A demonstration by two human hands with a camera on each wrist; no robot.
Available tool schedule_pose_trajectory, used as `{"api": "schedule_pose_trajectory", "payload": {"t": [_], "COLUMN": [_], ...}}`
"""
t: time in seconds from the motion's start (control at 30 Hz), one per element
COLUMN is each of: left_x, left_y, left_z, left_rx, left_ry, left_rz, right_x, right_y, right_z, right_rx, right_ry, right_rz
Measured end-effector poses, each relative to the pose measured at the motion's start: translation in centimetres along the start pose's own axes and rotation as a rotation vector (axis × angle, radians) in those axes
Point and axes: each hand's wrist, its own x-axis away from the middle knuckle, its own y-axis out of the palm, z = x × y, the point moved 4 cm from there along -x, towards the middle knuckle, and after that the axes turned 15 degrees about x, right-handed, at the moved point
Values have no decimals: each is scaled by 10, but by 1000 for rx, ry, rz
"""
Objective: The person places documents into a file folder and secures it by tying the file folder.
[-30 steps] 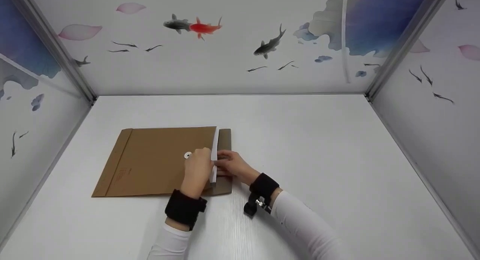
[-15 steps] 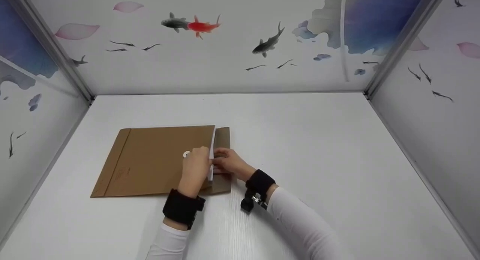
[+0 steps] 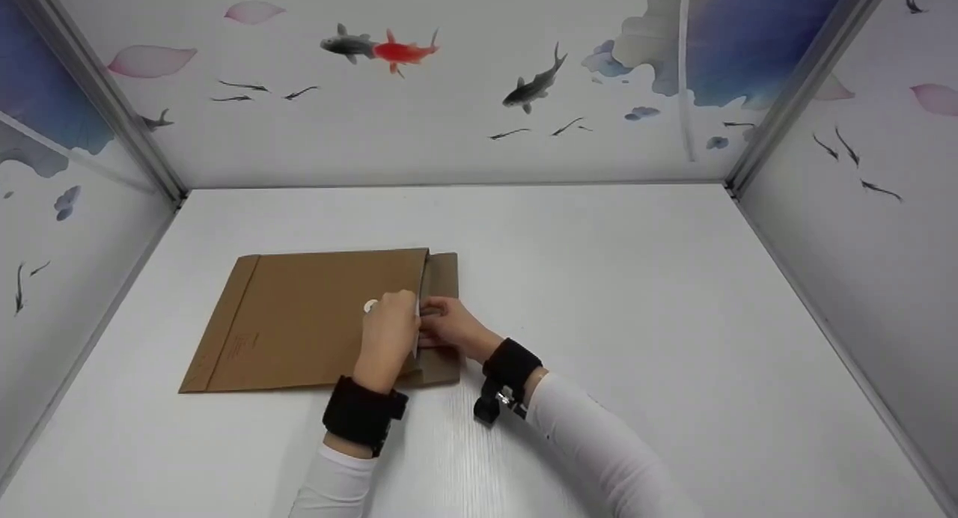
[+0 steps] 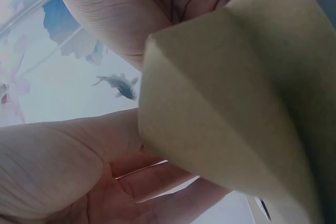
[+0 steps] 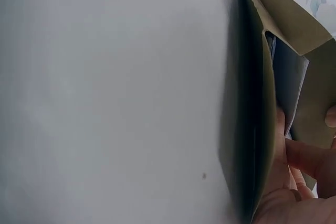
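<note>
A brown kraft paper file envelope point(image 3: 314, 316) lies on the white table, mouth to the right, with its flap point(image 3: 443, 275) folded out beyond. Beside the round white button point(image 3: 370, 306), my left hand point(image 3: 389, 331) grips the upper panel's edge at the mouth and lifts it a little. My right hand point(image 3: 456, 329) reaches into the mouth and pinches a sheaf of white papers point(image 5: 292, 77). Only a thin strip of the sheaf shows in the head view; the envelope hides most of it. In the left wrist view, a folded side gusset point(image 4: 210, 98) stands before the fingers.
The white table point(image 3: 636, 301) extends on every side of the envelope. Panels printed with fish and petals point(image 3: 449, 129) wall it in at the back, left and right. Black straps point(image 3: 365, 413) with small cameras sit on both wrists.
The papers have slid leftward into the envelope, so less white shows at the mouth. My right hand has moved slightly left with them; the left hand keeps its grip on the edge.
</note>
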Motion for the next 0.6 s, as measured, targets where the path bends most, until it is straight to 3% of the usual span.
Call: {"api": "schedule_pose_trajectory", "payload": {"t": [0.37, 0.6], "left_x": [0, 1], "left_y": [-1, -1], "left_z": [1, 0], "left_rx": [3, 11], "left_ry": [-6, 8], "left_rz": [-13, -3], "right_x": [-1, -3], "right_y": [2, 4], "right_z": [-1, 0], "right_rx": [55, 83], "right_ry": [29, 10], "right_rz": [7, -35]}}
